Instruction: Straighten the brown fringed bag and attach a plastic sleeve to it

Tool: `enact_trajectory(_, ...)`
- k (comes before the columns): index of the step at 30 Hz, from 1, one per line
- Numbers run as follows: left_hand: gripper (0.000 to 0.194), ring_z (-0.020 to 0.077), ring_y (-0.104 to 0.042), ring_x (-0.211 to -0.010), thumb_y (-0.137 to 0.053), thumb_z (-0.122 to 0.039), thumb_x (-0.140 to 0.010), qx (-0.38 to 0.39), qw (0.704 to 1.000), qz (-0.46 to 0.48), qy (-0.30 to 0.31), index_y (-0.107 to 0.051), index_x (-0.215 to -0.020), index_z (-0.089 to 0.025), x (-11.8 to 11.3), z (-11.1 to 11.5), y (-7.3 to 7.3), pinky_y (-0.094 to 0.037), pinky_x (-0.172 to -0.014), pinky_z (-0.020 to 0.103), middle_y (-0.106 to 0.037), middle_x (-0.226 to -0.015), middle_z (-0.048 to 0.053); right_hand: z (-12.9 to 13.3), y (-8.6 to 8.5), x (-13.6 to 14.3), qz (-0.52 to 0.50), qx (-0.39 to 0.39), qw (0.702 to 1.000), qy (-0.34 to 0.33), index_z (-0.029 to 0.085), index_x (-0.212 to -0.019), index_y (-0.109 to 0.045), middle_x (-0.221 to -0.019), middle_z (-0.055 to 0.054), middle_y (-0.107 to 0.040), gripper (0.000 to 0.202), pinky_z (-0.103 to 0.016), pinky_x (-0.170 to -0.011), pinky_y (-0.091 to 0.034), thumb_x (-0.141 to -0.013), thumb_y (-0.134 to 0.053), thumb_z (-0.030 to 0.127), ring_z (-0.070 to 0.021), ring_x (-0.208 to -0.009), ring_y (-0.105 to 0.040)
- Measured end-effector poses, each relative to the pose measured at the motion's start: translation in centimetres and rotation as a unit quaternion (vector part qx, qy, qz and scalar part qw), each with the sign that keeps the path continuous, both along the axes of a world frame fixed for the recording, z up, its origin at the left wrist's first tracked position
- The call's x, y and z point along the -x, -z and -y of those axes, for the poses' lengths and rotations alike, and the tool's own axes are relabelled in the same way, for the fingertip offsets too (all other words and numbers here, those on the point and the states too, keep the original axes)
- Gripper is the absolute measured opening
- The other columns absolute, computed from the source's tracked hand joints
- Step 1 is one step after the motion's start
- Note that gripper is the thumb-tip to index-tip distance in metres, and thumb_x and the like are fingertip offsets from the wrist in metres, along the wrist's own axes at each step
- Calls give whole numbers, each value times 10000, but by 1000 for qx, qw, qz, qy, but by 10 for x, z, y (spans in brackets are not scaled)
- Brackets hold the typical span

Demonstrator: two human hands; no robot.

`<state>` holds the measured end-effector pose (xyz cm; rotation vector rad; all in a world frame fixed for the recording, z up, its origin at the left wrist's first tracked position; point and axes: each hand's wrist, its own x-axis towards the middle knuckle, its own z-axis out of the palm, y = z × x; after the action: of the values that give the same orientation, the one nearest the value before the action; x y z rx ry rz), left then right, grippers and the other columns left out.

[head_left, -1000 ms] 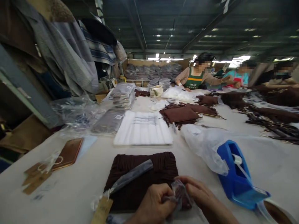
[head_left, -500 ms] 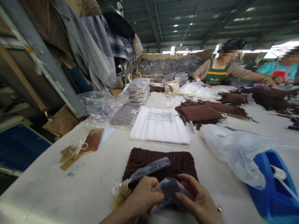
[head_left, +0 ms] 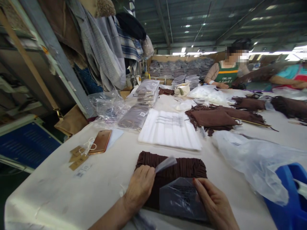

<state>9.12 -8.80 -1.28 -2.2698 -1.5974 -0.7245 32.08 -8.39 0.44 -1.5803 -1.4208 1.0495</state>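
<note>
The table (head_left: 72, 188) fills the lower frame, and low in the middle lies the brown scarf (head_left: 172, 169), folded flat. Over its lower right part lies a clear bag (head_left: 182, 198), printed side up, reaching off the scarf's near edge toward the bottom of the frame.

The step looks like flattening or opening that bag against the scarf. To do it well, I would keep the scarf square and unrumpled underneath, hold the bag's edges taut from both sides, and avoid dragging the folds out of line.

The left hand (head_left: 140, 187), lower centre, is closed with its fingers curled on a clear strip (head_left: 165, 164) that sticks up and right from the fist; it rests on the scarf's left part. The right hand (head_left: 216, 204), lower right, is loosely open, fingertips pressing the bag's right edge rather than gripping it. The bag thus lies between the two hands, touching the right one; whether the left touches it I cannot tell.
</note>
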Motion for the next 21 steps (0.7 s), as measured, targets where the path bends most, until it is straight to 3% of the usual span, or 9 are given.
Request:
enact_trajectory(3, 163, 136, -566, -679, -369, -191, -935, -38, 982, 180, -30, -521, -878, -192, 10, 4, -12, -485, -629, 236, -568, -741, 1, -8, -2, 11, 17, -5, 999, -30, 235, -665, -541, -507, 32, -472, 430, -261, -498, -349, -765, -432, 639, -137, -495, -451)
enact_trajectory(6, 130, 130, -573, -712, -405, -180, -925, -59, 976, 208, 2, -534, -918, -190, 14, 12, -18, -491, -648, 217, -585, -776, 11, -19, -3, 28, 33, -21, 998, -52, 231, -641, -534, -519, 23, -490, 416, -267, -517, -364, -791, -404, 597, -144, -510, -474)
enact_trajectory(9, 196, 165, -562, -734, -376, -132, -913, -67, 990, 89, 86, -539, -1021, -137, 6, 16, -11, -493, -668, 274, -608, -823, 57, -29, -3, 42, 46, -28, 996, -69, 225, -668, -547, -552, 4, -535, 371, -279, -533, -387, -792, -385, 536, -164, -547, -515)
enact_trajectory(11, 258, 194, -553, -734, -350, -111, -896, -32, 992, -18, 123, -522, -1087, -96, -2, 16, -4, -492, -670, 324, -614, -864, 87, -34, -1, 42, 54, -23, 995, -83, 223, -694, -556, -607, -22, -590, 350, -296, -571, -424, -781, -371, 506, -188, -600, -562)
enact_trajectory(15, 339, 229, -548, -771, -387, -87, -849, 73, 975, -181, 103, -488, -1170, -51, -14, 14, 4, -487, -696, 370, -604, -915, 105, -26, 0, 18, 154, -39, 985, -65, 227, -804, -583, -764, -74, -677, 393, -334, -640, -473, -802, -327, 526, -234, -712, -638)
enact_trajectory(18, 386, 228, -533, -799, -401, -73, -834, 107, 964, -221, 99, -457, -1214, -37, -16, 14, 5, -468, -706, 360, -594, -951, 109, -10, -2, 1, 292, -161, 943, -15, 215, -1006, -564, -942, -96, -679, 353, -326, -644, -489, -852, -376, 471, -233, -796, -656)
enact_trajectory(21, 451, 233, -522, -829, -398, -98, -853, 127, 962, -217, 107, -378, -1302, -57, -16, 15, 5, -451, -730, 370, -579, -1002, 111, 0, 0, -1, 367, -376, 849, -58, 219, -1141, -529, -1015, -82, -658, 295, -281, -735, -493, -865, -473, 305, -189, -879, -639)
